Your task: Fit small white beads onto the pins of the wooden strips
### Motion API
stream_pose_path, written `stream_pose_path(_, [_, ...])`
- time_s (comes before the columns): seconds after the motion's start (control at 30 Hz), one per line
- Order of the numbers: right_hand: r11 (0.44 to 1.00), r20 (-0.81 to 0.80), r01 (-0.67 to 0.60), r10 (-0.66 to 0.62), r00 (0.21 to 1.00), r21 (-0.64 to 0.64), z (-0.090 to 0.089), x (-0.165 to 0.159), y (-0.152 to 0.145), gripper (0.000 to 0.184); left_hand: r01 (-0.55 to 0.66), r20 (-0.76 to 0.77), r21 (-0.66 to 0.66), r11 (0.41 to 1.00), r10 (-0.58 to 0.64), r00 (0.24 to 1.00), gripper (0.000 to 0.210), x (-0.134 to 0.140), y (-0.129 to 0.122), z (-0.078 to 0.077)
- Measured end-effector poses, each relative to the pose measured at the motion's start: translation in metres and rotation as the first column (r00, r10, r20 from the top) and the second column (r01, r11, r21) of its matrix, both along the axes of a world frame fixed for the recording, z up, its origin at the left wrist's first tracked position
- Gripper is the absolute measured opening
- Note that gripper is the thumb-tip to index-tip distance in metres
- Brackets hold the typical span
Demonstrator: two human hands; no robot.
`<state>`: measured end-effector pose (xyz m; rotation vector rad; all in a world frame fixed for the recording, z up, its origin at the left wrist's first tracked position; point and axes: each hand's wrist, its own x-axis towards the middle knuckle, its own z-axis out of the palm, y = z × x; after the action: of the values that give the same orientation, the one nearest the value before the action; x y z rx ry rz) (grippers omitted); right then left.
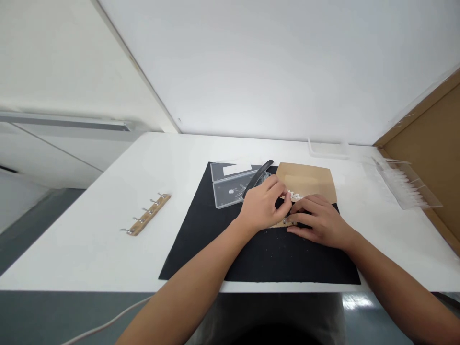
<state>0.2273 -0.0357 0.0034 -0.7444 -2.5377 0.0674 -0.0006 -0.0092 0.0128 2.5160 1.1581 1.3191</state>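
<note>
My left hand [264, 203] is closed, thumb and fingertips pinched together. Whatever is between them is too small to make out. Just past those fingertips, small white pieces [296, 195] lie at the near edge of a brown cardboard piece [305, 179]. Under both hands sits a wooden strip [276, 224] with a small metal fitting [284, 221], mostly covered by my fingers. My right hand [319, 220] grips the strip's right end with bent fingers. A tool's curved black handle [258, 178] sticks out behind my left hand; its other end is hidden.
A black mat [201, 239] covers part of the white table [89, 249]. An open clear plastic case [220, 194] lies on it. To the left rests a wooden hook rack [149, 215]. Clear plastic trays [398, 184] stand at the right, by a brown panel [431, 143].
</note>
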Motion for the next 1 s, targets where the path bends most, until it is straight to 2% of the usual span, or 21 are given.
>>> stream_pose_path(0.57, [1.000, -0.100, -0.007, 0.007, 0.995, 0.001, -0.0034, -0.0041, 0.0015, 0.013, 0.000, 0.002, 0.010, 1.000, 0.000, 1.000, 0.015, 0.0001, -0.0005, 0.0013])
stream_pose_path(0.83, [1.000, -0.083, -0.010, 0.008, 0.997, -0.022, -0.0047, -0.0054, 0.0021, 0.007, -0.015, 0.002, -0.008, 1.000, 0.015, 1.000, 0.015, 0.0007, -0.0009, 0.0006])
stream_pose_path(1.0, [0.998, -0.079, 0.001, -0.006, 0.997, -0.066, -0.0046, -0.0074, -0.0002, 0.012, -0.022, 0.004, 0.006, 1.000, 0.022, 1.000, 0.014, 0.0005, 0.0000, 0.0005])
